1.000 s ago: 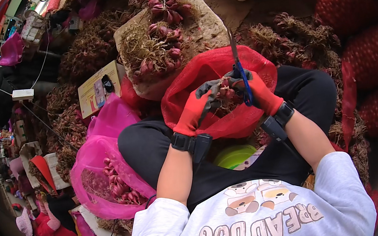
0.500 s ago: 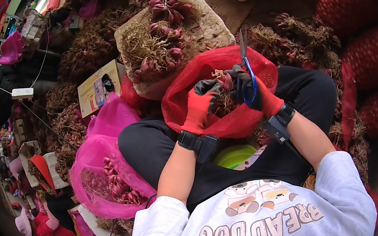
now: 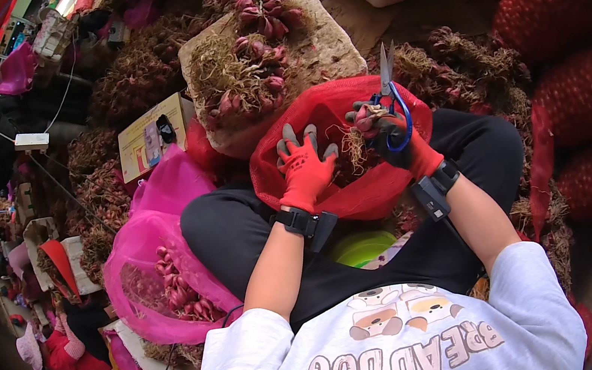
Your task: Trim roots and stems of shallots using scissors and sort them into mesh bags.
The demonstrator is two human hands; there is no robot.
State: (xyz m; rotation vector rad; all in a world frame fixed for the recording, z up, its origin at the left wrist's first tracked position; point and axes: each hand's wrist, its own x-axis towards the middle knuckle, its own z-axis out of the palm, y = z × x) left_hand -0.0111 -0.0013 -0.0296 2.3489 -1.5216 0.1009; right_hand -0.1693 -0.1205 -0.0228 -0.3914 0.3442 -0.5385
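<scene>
Currently, red mesh bag (image 3: pixel 365 205): its mouth is spread wide between the bent knees (image 3: pixel 489 146).
Far edge: the back rim is bordered by a pale slab (image 3: pixel 328 36), on which shallot bunches (image 3: pixel 270 13) are piled.
Room: a gap is left between the left hand (image 3: pixel 306 164) and the right hand (image 3: pixel 391 143), with tangled roots (image 3: pixel 354 148) seen inside the mouth.
Left grip: released, the fingers spread and the back turned upward (whether the mesh is touched cannot be told).
Right grip: scissors (image 3: pixel 385 75) and a few shallots (image 3: pixel 365 121) are grasped together above the bag's right side, blades pointed away from the body.
Forearms (image 3: pixel 275 269): both are angled inward.
</scene>
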